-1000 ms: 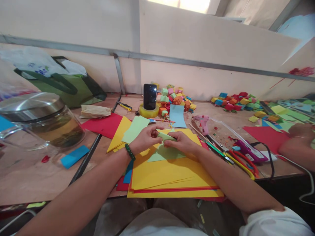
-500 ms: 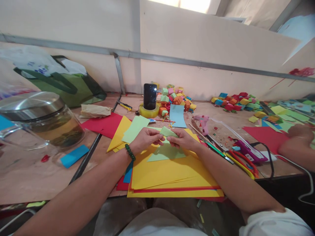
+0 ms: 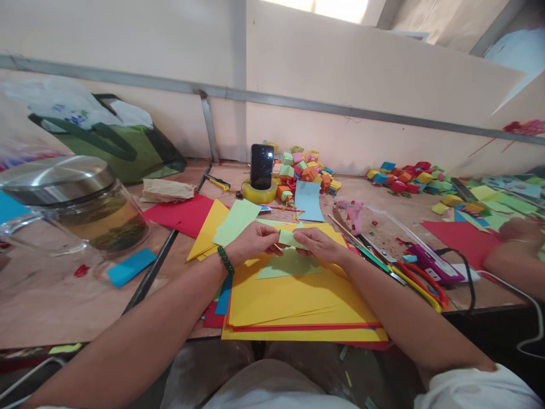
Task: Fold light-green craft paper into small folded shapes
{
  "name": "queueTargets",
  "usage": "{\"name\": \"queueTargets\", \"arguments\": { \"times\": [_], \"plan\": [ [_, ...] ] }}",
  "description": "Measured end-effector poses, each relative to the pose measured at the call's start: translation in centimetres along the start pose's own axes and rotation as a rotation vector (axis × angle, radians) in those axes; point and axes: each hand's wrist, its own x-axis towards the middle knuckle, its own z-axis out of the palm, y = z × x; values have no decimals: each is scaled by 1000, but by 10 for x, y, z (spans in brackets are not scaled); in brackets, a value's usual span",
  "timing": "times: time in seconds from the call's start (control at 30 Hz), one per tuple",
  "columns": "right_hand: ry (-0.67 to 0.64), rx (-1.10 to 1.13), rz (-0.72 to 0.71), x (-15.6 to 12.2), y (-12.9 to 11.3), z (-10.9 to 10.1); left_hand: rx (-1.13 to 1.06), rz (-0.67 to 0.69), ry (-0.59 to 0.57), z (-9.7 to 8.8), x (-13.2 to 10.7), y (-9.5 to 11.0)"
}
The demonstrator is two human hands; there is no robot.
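Note:
A small folded piece of light green paper [image 3: 288,238] is pinched between my two hands. My left hand [image 3: 255,238], with a green bead bracelet [image 3: 225,260] at the wrist, grips its left end. On the right end are the thumb and fingers of my right hand [image 3: 317,243]. Below them a light green sheet [image 3: 287,267] lies on a stack of yellow sheets [image 3: 298,301], with red edges showing in the stack. Another light green sheet [image 3: 235,220] rests beyond my left hand. My fingers hide part of the folded paper.
Behind stand a phone [image 3: 261,166] on a yellow tape roll [image 3: 259,192] and a heap of paper cubes [image 3: 300,170]. To the right lie scissors [image 3: 419,278], a pink glue gun [image 3: 354,216] and another person's hand [image 3: 517,236]. A glass tea jar [image 3: 102,218] stands left.
The green paper between my hands has been turned and bent, so a broader curved face shows. My right fingers have shifted on it. The view has moved slightly.

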Motion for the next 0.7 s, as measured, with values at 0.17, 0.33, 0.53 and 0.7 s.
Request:
{"name": "queueTargets", "arguments": {
  "times": [0.17,0.33,0.53,0.7],
  "plan": [
    [10,-48,30,-1,2,-1,31,1,-15,0,0,-1],
    [-62,-27,34,-2,0,-3,57,11,-26,-2,1,-2],
    [-107,47,51,-2,0,-4,30,-4,-37,-2,1,-2],
    [-133,42,49,-1,-1,-4,2,-49,-32,-1,0,0]
  ]
}}
